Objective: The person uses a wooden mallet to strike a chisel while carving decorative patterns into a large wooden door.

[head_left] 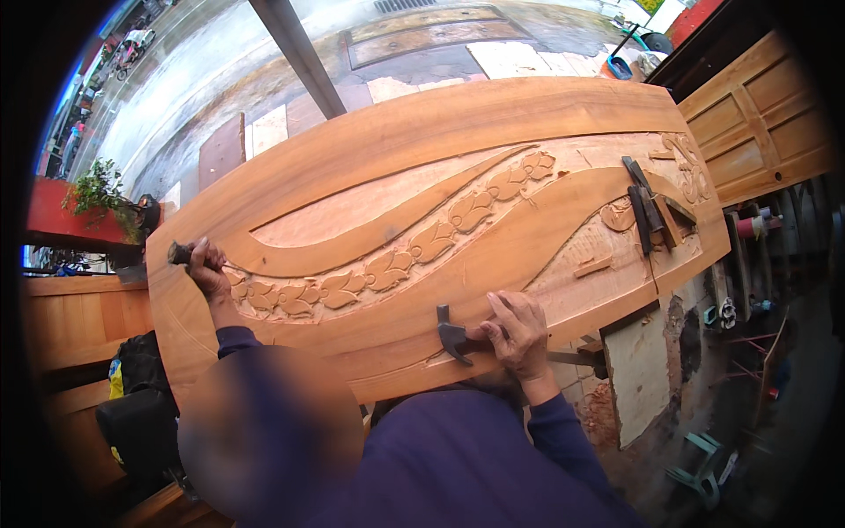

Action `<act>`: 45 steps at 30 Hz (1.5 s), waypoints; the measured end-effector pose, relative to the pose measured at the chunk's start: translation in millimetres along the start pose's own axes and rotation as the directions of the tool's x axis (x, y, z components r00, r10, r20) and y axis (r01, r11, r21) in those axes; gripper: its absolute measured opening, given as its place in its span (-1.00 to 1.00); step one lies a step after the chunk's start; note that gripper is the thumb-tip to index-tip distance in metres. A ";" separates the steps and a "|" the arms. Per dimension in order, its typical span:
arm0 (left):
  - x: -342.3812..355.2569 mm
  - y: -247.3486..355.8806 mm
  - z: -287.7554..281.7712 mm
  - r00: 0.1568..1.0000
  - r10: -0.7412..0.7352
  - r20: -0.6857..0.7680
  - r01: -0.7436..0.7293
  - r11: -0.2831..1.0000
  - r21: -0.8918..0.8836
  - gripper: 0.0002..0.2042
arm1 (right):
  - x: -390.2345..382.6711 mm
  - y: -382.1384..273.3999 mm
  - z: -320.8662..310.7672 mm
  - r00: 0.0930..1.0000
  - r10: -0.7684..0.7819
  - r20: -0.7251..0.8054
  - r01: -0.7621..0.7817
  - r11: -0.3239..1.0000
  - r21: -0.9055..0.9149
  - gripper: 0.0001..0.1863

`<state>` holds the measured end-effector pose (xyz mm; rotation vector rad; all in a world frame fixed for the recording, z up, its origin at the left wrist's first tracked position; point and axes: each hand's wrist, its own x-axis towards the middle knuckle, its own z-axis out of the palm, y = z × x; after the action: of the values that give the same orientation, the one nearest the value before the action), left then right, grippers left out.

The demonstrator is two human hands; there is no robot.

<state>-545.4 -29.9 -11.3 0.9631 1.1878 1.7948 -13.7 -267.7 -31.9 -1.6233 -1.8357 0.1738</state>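
Observation:
A large carved wooden panel (387, 220) lies in front of me, with a raised band of leaves and flowers (385, 270) curving across it. At the panel's left end my left hand (208, 267) is closed around a carving chisel (180, 253); its dark butt sticks out to the left, and its tip points toward the start of the leaf band. Near the front edge my right hand (519, 333) grips a claw hammer (453, 335) close to its dark metal head. The head rests on or just above the wood; I cannot tell which.
Several chisels (647, 211) lie in a pile on the panel's right part, with a wood offcut (592, 267) nearby. A panelled door (761, 123) stands at the right, and a green plastic stool (700, 471) is at lower right. A post (299, 57) rises beyond the far edge.

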 end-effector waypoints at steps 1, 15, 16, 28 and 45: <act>-3.2 3.8 6.3 1.000 -0.015 -0.025 0.015 1.000 0.007 -0.68 | -1.9 0.1 -0.8 1.000 -0.005 -0.004 0.005 1.000 0.004 -0.53; 0.4 18.7 3.4 0.993 -0.085 -0.079 0.089 0.995 0.039 -0.75 | -14.6 6.2 1.6 0.993 -0.095 -0.073 0.100 0.992 0.073 -0.57; 2.8 16.0 1.6 0.994 -0.088 -0.072 0.090 0.995 0.030 -0.72 | -15.3 6.6 3.3 0.991 -0.115 -0.071 0.120 0.990 0.076 -0.57; -2.7 17.3 15.0 0.993 -0.028 -0.116 0.039 0.995 0.092 -0.70 | -19.5 -15.6 2.4 0.964 -0.237 0.123 0.236 0.971 0.022 -0.48; 18.3 10.3 -9.3 0.994 -0.055 -0.089 0.048 0.996 -0.074 -0.64 | 26.3 -35.4 7.2 0.863 -0.198 0.465 0.142 0.978 0.152 -0.44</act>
<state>-563.3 -19.9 -1.0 0.8100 1.1851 1.8443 -47.1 -248.8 -9.0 -1.4109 -2.2806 0.6393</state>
